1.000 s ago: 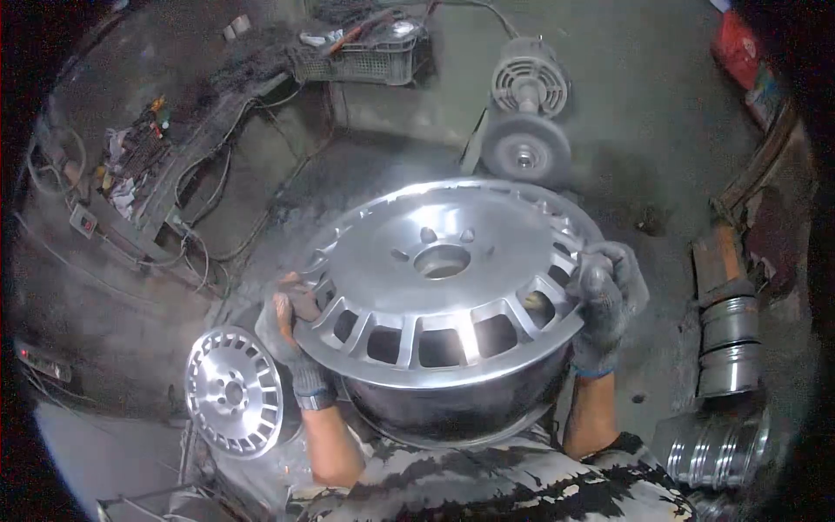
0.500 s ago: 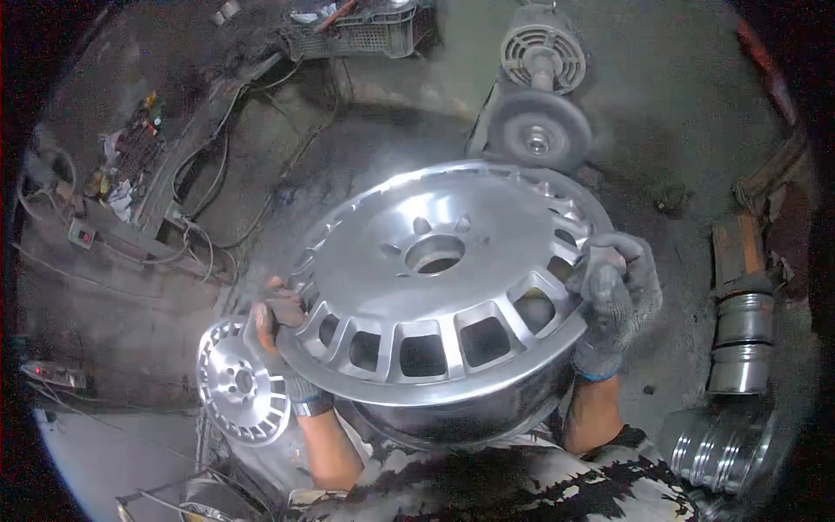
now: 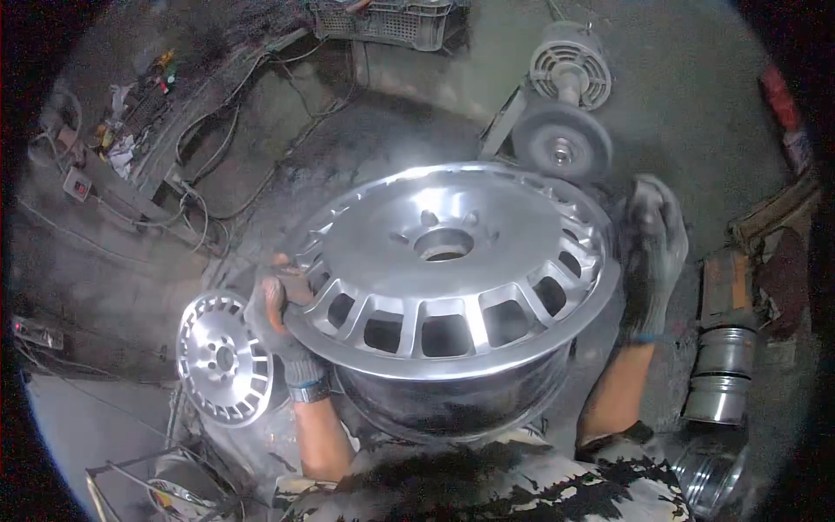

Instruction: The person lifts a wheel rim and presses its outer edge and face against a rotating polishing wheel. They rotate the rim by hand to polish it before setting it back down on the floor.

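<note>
A silvery alloy wheel rim (image 3: 409,274) lies tilted in front of my body, its slotted face up and its centre hole showing. My left hand (image 3: 283,309), in a grey work glove with some bare fingertips, is closed around the rim's left edge. Beside the right edge, my gloved right hand (image 3: 652,252) stands upright with fingers stretched and holds nothing. A narrow gap seems to separate it from the metal. Beyond the rim's far edge is a polishing wheel (image 3: 563,150) on a motor (image 3: 570,65), its disc blurred.
A second slotted wheel rim (image 3: 224,358) leans at the left. Shiny metal cylinders (image 3: 722,374) stand at the right, near a wooden block (image 3: 729,283). Cables (image 3: 230,130) and a switch box (image 3: 76,184) run along the left side. A plastic crate (image 3: 383,22) sits at the far end.
My right hand has let go of the rim's right edge and moved outward, its fingers straightening upward. My left hand keeps its hold. The camera view has shifted slightly.
</note>
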`<state>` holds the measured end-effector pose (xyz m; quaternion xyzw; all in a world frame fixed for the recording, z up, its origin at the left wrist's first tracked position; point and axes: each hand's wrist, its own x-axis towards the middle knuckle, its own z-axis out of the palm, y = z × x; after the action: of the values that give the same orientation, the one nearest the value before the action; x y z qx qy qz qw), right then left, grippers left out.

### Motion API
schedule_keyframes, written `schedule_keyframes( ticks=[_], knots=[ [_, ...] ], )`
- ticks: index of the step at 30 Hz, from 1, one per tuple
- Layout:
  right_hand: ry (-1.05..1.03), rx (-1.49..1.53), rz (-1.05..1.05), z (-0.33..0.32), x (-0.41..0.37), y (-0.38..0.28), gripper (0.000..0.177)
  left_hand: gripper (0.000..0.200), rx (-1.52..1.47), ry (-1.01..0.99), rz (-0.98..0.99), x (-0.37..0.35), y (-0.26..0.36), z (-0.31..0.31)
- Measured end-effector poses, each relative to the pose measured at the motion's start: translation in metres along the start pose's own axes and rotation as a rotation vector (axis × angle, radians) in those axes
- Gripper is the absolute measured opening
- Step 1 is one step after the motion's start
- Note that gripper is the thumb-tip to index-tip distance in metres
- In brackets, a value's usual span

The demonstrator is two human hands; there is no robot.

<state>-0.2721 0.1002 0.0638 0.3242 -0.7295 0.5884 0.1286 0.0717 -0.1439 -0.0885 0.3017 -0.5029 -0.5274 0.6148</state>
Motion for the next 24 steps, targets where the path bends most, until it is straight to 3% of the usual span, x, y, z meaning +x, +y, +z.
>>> schedule_keyframes(
  ticks=[5,8,9,12,15,18,19,21,24],
  knots=[
    [-0.075,-0.566,-0.343,0.008,0.08,0.074,0.037,0.04,0.005,0.021,0.035,0.002,0.001,0.003],
    [-0.031,-0.782,-0.478,0.026,0.097,0.092,0.035,0.033,0.023,-0.113,0.071,0.004,0.006,-0.004],
    [-0.019,-0.805,-0.474,0.03,0.097,0.091,0.034,0.034,-0.012,-0.188,0.051,0.007,-0.003,-0.019],
    [0.008,-0.814,-0.599,0.04,0.097,0.087,0.032,0.039,-0.187,-0.15,0.008,0.007,-0.034,-0.023],
    [-0.028,-0.944,-0.702,0.052,0.094,0.075,0.029,0.039,-0.044,-0.181,0.055,0.005,-0.024,-0.022],
    [-0.013,-0.762,-0.665,0.037,0.106,0.085,0.027,0.04,0.12,-0.216,0.095,0.002,-0.004,-0.022],
    [-0.069,-0.852,-0.555,0.03,0.106,0.091,0.028,0.039,0.069,-0.199,0.062,0.001,-0.005,-0.021],
    [-0.086,-0.884,-0.577,0.024,0.107,0.095,0.029,0.033,-0.006,-0.107,0.023,0.003,-0.003,-0.007],
    [-0.115,-0.814,-0.581,0.018,0.103,0.103,0.03,0.04,0.048,0.016,0.059,0.001,0.012,0.009]
  ],
)
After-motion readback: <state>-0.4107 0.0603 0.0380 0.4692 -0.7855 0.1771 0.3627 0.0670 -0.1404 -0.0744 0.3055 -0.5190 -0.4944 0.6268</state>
